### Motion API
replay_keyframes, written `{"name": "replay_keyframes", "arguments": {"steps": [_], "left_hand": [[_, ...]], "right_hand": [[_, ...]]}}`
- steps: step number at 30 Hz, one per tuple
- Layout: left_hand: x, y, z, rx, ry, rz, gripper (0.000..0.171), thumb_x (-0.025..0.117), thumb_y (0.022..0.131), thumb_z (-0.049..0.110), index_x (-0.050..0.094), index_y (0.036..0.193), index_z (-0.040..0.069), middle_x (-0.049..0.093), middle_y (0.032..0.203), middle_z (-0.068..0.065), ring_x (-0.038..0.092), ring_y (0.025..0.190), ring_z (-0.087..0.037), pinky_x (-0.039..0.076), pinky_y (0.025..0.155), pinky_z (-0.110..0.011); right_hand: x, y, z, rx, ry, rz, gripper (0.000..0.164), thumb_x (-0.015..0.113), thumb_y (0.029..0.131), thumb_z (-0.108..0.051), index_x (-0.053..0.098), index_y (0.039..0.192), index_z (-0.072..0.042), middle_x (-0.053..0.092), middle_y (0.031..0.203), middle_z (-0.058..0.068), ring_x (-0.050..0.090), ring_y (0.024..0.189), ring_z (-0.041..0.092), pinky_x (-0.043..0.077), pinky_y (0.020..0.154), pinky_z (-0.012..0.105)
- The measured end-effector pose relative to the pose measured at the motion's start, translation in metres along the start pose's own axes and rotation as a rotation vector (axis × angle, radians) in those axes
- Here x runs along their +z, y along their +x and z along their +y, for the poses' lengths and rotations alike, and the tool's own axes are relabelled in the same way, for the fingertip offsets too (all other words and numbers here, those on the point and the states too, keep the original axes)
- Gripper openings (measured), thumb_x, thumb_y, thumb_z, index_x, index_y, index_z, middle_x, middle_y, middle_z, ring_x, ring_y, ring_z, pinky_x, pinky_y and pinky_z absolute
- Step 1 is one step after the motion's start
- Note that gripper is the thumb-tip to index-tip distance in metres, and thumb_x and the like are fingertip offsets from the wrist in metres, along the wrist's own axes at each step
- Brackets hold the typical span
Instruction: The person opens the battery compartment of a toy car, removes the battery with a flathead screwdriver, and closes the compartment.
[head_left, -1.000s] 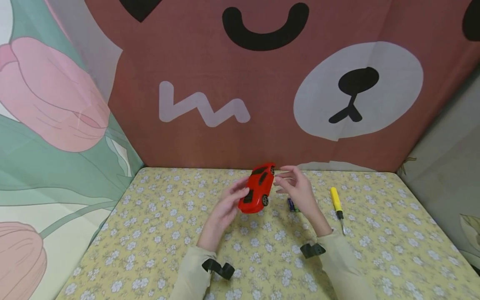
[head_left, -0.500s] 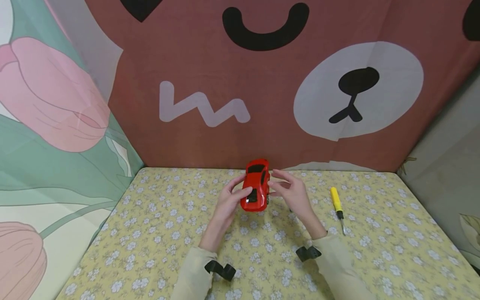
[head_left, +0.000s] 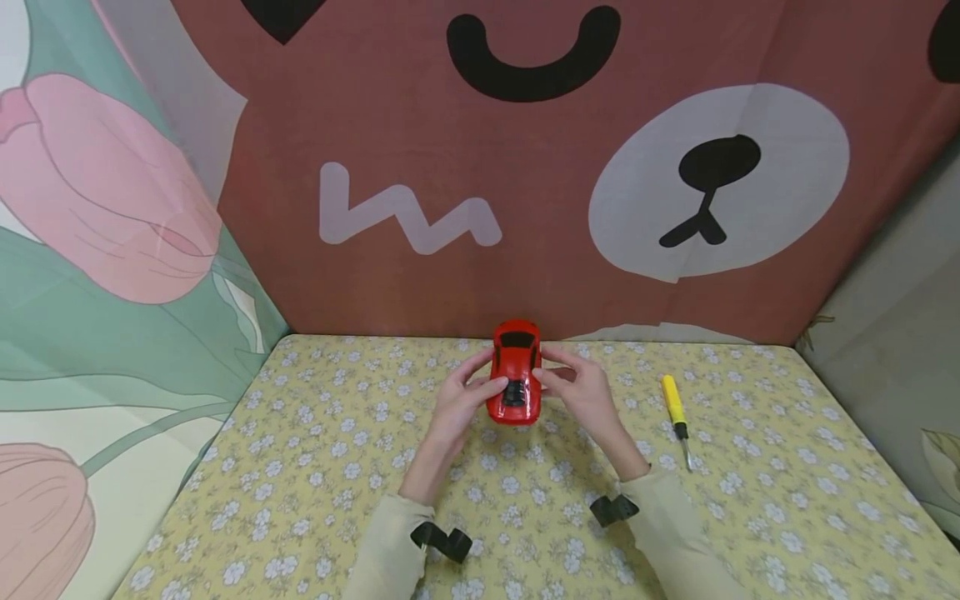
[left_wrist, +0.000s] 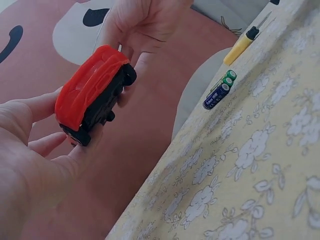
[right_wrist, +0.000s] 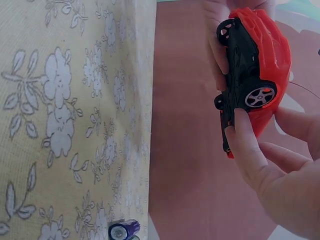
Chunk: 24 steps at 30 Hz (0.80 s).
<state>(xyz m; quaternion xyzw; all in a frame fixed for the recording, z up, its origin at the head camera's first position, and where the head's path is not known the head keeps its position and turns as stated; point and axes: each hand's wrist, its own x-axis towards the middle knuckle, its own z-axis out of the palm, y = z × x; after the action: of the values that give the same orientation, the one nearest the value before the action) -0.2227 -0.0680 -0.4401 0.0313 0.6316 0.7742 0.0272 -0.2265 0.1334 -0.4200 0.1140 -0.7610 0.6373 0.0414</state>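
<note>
A red toy car (head_left: pixel 516 362) with black windows and a black underside is held above the table between both hands. My left hand (head_left: pixel 456 406) grips its left side, thumb on the top near the dark rear panel. On the opposite side my right hand (head_left: pixel 588 400) pinches the car, its thumb at the upper edge. In the right wrist view, fingers (right_wrist: pixel 245 145) of the right hand press against the black underside near a spoked wheel (right_wrist: pixel 261 97). The underside's middle shows only partly.
On the flowered tablecloth (head_left: pixel 315 467) lies a yellow-handled screwdriver (head_left: pixel 673 404) to the right. Several batteries (left_wrist: pixel 220 91), purple and green, lie beside it in the left wrist view; the right hand hides them from the head view. A printed cloth wall (head_left: pixel 420 292) stands behind.
The car has turned from a slant with its wheels showing to upright, top facing the head camera. My right hand has moved left and taken hold of its right side.
</note>
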Motion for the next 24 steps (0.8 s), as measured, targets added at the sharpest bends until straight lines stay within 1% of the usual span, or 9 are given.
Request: {"name": "replay_keyframes", "arguments": {"steps": [7, 11, 14, 17, 20, 22, 24], "left_hand": [[0.0, 0.0, -0.001, -0.005, 0.029, -0.005, 0.057, 0.078, 0.092, 0.012, 0.059, 0.146, 0.007, 0.068, 0.124, -0.023, 0.069, 0.101, -0.02, 0.054, 0.091, -0.029], [-0.001, 0.0, -0.001, -0.005, 0.04, -0.005, 0.058, 0.078, 0.092, 0.012, 0.059, 0.146, 0.008, 0.069, 0.12, -0.022, 0.069, 0.099, -0.019, 0.054, 0.088, -0.029], [-0.002, 0.001, -0.002, -0.006, 0.051, -0.011, 0.058, 0.078, 0.092, 0.012, 0.059, 0.146, 0.007, 0.069, 0.12, -0.022, 0.069, 0.099, -0.019, 0.054, 0.087, -0.028], [-0.002, 0.001, -0.004, -0.003, 0.063, -0.022, 0.059, 0.076, 0.093, 0.011, 0.056, 0.148, 0.005, 0.067, 0.126, -0.024, 0.069, 0.103, -0.021, 0.055, 0.088, -0.028], [-0.003, 0.001, -0.005, 0.003, 0.077, -0.03, 0.06, 0.075, 0.093, 0.009, 0.054, 0.149, 0.003, 0.061, 0.138, -0.024, 0.068, 0.11, -0.025, 0.055, 0.091, -0.028], [-0.002, 0.001, -0.006, 0.009, 0.09, -0.035, 0.06, 0.074, 0.094, 0.009, 0.053, 0.15, 0.002, 0.057, 0.144, -0.024, 0.067, 0.115, -0.028, 0.055, 0.092, -0.029], [-0.002, 0.001, -0.008, 0.01, 0.109, -0.044, 0.059, 0.072, 0.096, 0.009, 0.051, 0.151, 0.001, 0.052, 0.149, -0.023, 0.064, 0.121, -0.032, 0.055, 0.095, -0.031]], "right_hand": [[0.001, 0.001, 0.002, 0.031, 0.004, 0.013, 0.045, 0.073, 0.097, -0.006, 0.061, 0.139, 0.007, 0.065, 0.13, 0.03, 0.073, 0.099, 0.037, 0.061, 0.083, 0.052], [0.003, 0.001, 0.005, 0.043, -0.015, 0.016, 0.044, 0.073, 0.098, -0.008, 0.062, 0.138, 0.007, 0.067, 0.125, 0.029, 0.073, 0.097, 0.035, 0.061, 0.083, 0.052], [0.004, 0.001, 0.007, 0.054, -0.035, 0.016, 0.044, 0.072, 0.098, -0.008, 0.061, 0.138, 0.007, 0.067, 0.125, 0.029, 0.073, 0.097, 0.035, 0.061, 0.083, 0.053], [0.005, 0.002, 0.01, 0.063, -0.06, 0.014, 0.043, 0.07, 0.099, -0.007, 0.061, 0.139, 0.007, 0.065, 0.13, 0.029, 0.073, 0.098, 0.035, 0.061, 0.083, 0.053], [0.007, 0.002, 0.014, 0.055, -0.081, 0.012, 0.042, 0.069, 0.099, -0.004, 0.06, 0.138, 0.009, 0.063, 0.133, 0.03, 0.073, 0.096, 0.035, 0.061, 0.082, 0.053], [0.007, 0.002, 0.016, 0.042, -0.08, 0.008, 0.042, 0.069, 0.099, -0.003, 0.06, 0.138, 0.01, 0.063, 0.134, 0.03, 0.073, 0.096, 0.036, 0.061, 0.081, 0.053], [0.008, 0.002, 0.019, 0.034, -0.073, 0.002, 0.042, 0.069, 0.099, -0.002, 0.06, 0.138, 0.01, 0.063, 0.133, 0.03, 0.073, 0.096, 0.037, 0.062, 0.08, 0.053]]}}
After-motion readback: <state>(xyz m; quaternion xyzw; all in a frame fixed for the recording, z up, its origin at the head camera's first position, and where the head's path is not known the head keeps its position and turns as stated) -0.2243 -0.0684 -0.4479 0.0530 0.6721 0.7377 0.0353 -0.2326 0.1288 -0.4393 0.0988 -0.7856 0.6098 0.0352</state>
